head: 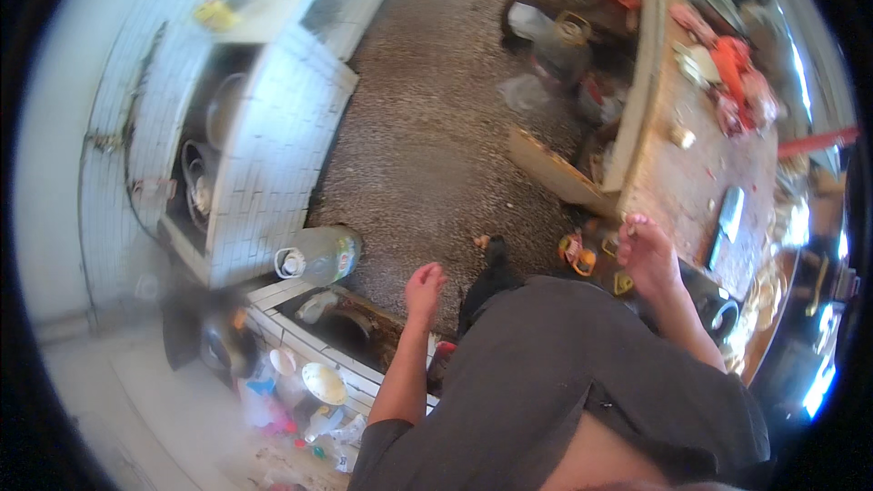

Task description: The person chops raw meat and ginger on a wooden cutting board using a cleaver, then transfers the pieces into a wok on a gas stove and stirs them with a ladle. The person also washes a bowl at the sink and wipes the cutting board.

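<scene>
My left hand [425,292] hangs in front of my body above the floor, fingers curled together, and nothing shows in it. Not far to its left, a large clear plastic jug [319,256] with a white handle lies tilted by a white-tiled ledge. My right hand [646,249] is raised beside the near corner of a worn countertop [675,204]. Its fingers are bent inward, and I cannot tell if something small sits between the fingertips. On that countertop lie a cleaver [726,225], a garlic bulb [682,136] and a red plastic bag [733,71].
An open wooden cabinet door [552,167] juts into the walkway below the countertop. Another plastic jug [563,54] stands on the rough floor [423,136]. White-tiled shelving [276,157] holding pots runs along the left. Bowls [324,383] and plastic bags crowd the lower-left ledge.
</scene>
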A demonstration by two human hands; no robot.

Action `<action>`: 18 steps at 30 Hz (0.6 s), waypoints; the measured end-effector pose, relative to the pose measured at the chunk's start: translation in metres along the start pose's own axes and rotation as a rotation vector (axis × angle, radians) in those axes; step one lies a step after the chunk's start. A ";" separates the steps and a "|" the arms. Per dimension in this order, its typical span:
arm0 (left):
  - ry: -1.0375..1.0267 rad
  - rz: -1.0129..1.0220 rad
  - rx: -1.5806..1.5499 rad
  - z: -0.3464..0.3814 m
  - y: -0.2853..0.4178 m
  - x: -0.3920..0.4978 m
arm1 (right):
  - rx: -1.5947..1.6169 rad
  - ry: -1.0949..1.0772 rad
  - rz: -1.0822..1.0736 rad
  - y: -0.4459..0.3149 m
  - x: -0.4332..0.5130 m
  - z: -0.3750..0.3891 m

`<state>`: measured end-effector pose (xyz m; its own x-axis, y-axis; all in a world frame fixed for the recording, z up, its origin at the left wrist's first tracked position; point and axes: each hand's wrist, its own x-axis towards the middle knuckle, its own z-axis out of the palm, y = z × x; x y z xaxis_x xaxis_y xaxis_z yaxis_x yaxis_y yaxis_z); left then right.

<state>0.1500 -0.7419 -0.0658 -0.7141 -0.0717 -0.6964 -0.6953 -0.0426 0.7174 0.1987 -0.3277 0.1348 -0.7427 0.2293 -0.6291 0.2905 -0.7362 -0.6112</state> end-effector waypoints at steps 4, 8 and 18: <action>-0.086 0.161 0.027 0.006 0.063 0.006 | -0.060 -0.079 0.026 0.013 0.020 0.034; -0.111 0.253 0.017 0.005 0.095 0.008 | -0.131 -0.129 0.051 0.017 0.046 0.056; -0.019 0.327 -0.056 -0.003 0.167 0.048 | -0.141 -0.120 0.169 -0.004 0.152 0.118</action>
<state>-0.0001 -0.7552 0.0211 -0.9005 -0.0716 -0.4288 -0.4238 -0.0754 0.9026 0.0130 -0.3647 0.0981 -0.7401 0.0271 -0.6719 0.4918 -0.6597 -0.5683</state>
